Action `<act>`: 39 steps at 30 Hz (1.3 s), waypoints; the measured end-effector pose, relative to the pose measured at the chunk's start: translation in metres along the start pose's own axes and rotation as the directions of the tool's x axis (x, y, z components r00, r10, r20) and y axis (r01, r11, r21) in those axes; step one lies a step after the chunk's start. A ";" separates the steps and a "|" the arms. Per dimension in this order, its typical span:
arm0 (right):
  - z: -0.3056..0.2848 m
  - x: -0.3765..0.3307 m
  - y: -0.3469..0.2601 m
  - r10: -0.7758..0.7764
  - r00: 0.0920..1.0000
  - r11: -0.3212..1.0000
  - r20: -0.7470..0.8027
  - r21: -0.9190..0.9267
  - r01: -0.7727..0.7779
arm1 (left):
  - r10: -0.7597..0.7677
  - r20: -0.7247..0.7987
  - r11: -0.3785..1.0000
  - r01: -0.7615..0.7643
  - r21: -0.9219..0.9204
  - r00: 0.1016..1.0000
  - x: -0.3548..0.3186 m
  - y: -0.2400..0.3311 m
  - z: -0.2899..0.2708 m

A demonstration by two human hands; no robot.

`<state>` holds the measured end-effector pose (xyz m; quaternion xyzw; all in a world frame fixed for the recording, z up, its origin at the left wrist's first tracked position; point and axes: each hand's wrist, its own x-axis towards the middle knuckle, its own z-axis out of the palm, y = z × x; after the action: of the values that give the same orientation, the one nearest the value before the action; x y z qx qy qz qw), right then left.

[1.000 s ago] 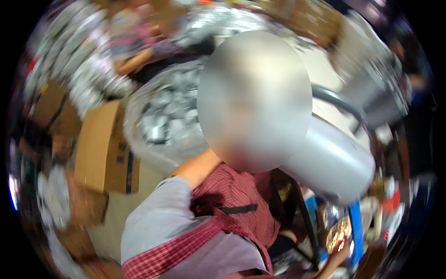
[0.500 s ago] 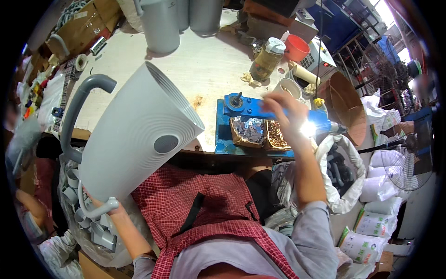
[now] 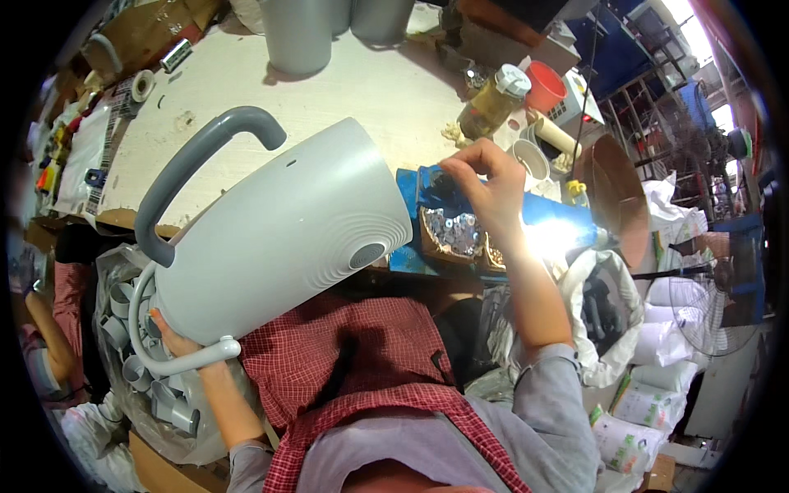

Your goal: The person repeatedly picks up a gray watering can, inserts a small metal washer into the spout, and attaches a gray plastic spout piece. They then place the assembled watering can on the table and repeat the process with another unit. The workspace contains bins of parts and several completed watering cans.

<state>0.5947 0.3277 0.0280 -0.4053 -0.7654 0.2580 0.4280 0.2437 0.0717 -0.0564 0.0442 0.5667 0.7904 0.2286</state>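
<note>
My left hand (image 3: 177, 335) is closed round the lower end of a light grey plastic jug body (image 3: 279, 238). The jug lies tilted over my lap, its wide end toward the right. A dark grey curved handle (image 3: 185, 177) stands along its upper side, and a thin light grey hoop (image 3: 148, 353) bends round its base. My right hand (image 3: 493, 185) is raised over the blue metal fixture (image 3: 559, 218), just right of the jug's wide end. Its thumb and forefinger are pinched together at the fixture's left end; what they hold, if anything, cannot be made out.
Under the fixture's arm sits a box of small metal parts (image 3: 452, 232). Behind it stand a lidded jar (image 3: 493, 103) and a red bowl (image 3: 545, 86). A white sack of dark parts (image 3: 604, 316) is at right, a bag of grey plastic parts (image 3: 136, 374) at left. Another jug body (image 3: 297, 37) stands at the back.
The jug has swung to the right and lies flatter, its wide end now beside the fixture. My right hand has moved left along the fixture, and its fingers have closed to a pinch.
</note>
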 end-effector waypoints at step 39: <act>-0.029 -0.037 -0.004 -0.561 0.817 0.789 -0.132 -0.386 0.479 | -0.097 0.016 0.987 0.098 -0.124 0.995 0.015 -0.012 0.001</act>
<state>0.6295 0.2953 0.0290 -0.2719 -0.8226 -0.0556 0.4962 0.2341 0.0817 -0.0703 0.0061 0.5164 0.8120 0.2720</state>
